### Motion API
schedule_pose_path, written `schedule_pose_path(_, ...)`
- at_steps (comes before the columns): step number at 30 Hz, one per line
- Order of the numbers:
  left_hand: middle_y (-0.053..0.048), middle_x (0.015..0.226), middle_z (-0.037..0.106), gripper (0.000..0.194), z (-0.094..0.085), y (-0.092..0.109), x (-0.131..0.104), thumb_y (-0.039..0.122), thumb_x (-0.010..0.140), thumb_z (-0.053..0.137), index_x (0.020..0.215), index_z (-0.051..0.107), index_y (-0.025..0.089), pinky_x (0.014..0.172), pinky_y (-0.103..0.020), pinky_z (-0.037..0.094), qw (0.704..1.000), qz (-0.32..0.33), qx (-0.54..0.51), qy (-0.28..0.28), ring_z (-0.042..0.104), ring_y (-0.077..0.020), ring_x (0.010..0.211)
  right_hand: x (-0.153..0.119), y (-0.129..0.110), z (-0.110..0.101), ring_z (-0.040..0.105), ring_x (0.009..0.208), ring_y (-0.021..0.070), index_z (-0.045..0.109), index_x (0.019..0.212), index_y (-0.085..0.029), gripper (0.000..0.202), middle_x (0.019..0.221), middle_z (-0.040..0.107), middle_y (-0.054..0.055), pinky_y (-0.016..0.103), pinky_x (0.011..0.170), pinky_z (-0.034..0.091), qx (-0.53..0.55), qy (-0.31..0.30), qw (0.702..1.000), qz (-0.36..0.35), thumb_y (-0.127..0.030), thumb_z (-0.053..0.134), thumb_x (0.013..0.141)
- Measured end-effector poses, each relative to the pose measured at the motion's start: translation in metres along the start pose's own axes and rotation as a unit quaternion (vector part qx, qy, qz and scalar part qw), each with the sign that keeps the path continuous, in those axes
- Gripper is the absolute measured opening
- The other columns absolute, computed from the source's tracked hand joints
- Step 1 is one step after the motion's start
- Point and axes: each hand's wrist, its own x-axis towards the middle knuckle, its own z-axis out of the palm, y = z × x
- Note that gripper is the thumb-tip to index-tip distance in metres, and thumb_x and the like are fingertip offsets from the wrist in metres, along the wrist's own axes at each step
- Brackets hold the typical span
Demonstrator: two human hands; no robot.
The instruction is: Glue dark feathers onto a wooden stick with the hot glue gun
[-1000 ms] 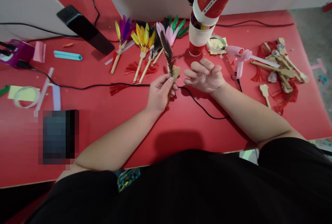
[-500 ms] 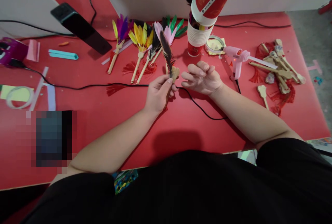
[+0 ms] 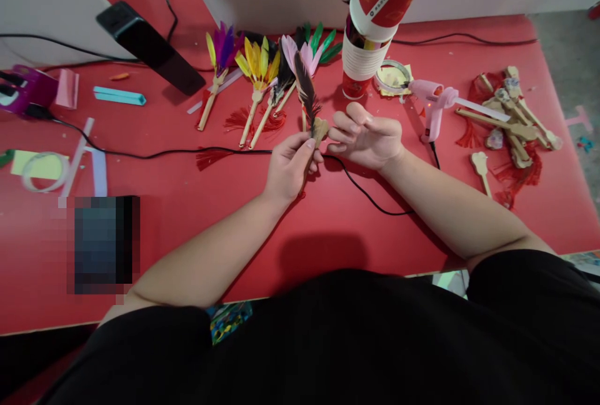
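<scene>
My left hand (image 3: 291, 164) is closed round a wooden handle (image 3: 320, 132) with a rounded, lobed head. A dark brown-black feather (image 3: 306, 87) stands up from that head, its base by my thumb. A bit of red tassel shows below the grip. Just right of the handle's head is my right hand (image 3: 368, 137), palm toward me, fingers curled in loosely with nothing visible in them. Its fingertips come close to the head; whether they touch it I cannot tell. Behind lie several finished-looking feathered handles (image 3: 257, 95) in yellow, purple, pink, green and black.
A pink glue gun (image 3: 435, 105) rests right of my right hand, its black cable (image 3: 365, 202) looping past both hands. Bare wooden handles (image 3: 515, 127) with red tassels are heaped at right. Stacked paper cups (image 3: 360, 58) hold feathers. A phone (image 3: 150, 49) leans at back left.
The whole view has shifted slightly. My right hand's fingers have curled and turned a little near the handle's head. My left hand keeps its hold on the handle and feather.
</scene>
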Motion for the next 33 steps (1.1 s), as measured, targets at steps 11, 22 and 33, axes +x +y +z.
schedule_pose_path(11,0.003,0.071,0.077,0.041,-0.002,-0.003,0.002,0.058,0.096,0.1,0.101,0.081,0.021,0.052,-0.018,0.053,1.0,-0.001,-0.01,-0.003,0.066,-0.0087,0.055,0.002,0.009,-0.014,0.052,0.073,0.0166,0.027,0.082,-0.027,0.085,0.075,0.043,-0.007,0.029,0.071,0.063,0.05,0.026,0.998,0.02,-0.043,0.11,0.086)
schedule_pose_path(22,0.004,0.07,0.075,0.042,-0.002,-0.006,0.003,0.058,0.1,0.099,0.099,0.078,0.022,0.05,-0.017,0.05,1.0,0.007,-0.017,-0.012,0.065,-0.0083,0.052,0.002,0.004,-0.02,0.051,0.077,0.0171,0.034,0.078,-0.026,0.088,0.077,0.046,-0.006,0.032,0.075,0.06,-0.001,-0.034,0.998,0.052,-0.053,0.118,0.08)
schedule_pose_path(33,0.004,0.071,0.076,0.043,-0.005,-0.01,0.003,0.059,0.097,0.102,0.101,0.081,0.022,0.051,-0.017,0.053,0.999,0.03,-0.034,-0.026,0.065,-0.008,0.053,0.003,0.005,-0.016,0.05,0.074,0.0165,0.036,0.078,-0.026,0.086,0.076,0.042,-0.006,0.031,0.07,0.057,-0.01,-0.06,0.997,0.041,-0.055,0.116,0.083)
